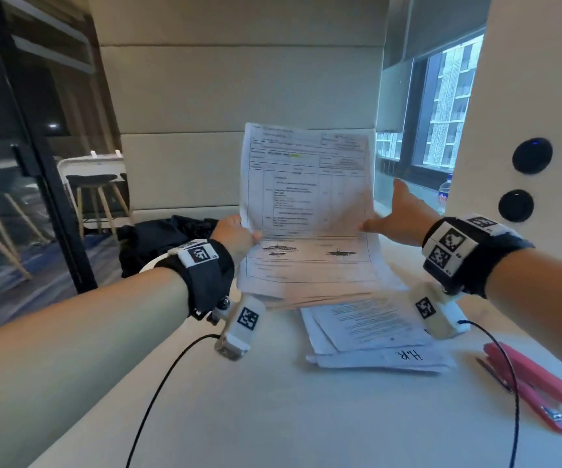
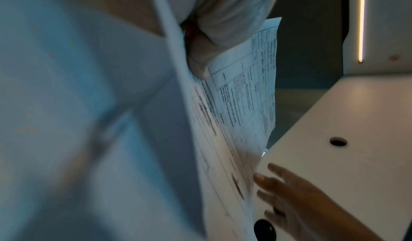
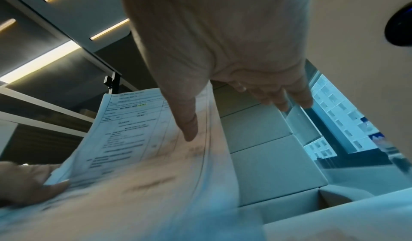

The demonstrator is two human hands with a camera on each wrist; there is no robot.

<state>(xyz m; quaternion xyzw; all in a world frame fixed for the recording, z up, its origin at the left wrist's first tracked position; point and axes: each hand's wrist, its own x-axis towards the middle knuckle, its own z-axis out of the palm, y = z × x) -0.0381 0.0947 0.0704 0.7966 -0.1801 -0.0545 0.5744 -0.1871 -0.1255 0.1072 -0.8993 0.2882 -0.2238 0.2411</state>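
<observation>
A bundle of printed sheets [image 1: 306,184] with a table form on top stands raised over the white table [image 1: 273,417], its lower part curving down onto a paper pile [image 1: 374,336]. My left hand [image 1: 239,236] pinches the bundle's left edge, thumb on the front. In the right wrist view that left hand [image 3: 24,181] shows with its thumb on the sheets [image 3: 133,130]. My right hand [image 1: 391,217] is at the bundle's right edge with straight, spread fingers, and its thumb [image 3: 189,130] lies against the page. The left wrist view shows the sheets [image 2: 245,95] edge-on and the right hand [image 2: 289,192] beside them.
A red stapler [image 1: 536,390] lies at the table's right front. A black bag [image 1: 158,241] sits at the far left by a padded wall. Two black round knobs [image 1: 531,155] are on the right wall panel, with a water bottle [image 1: 443,194] behind it. Cables trail from both wrists.
</observation>
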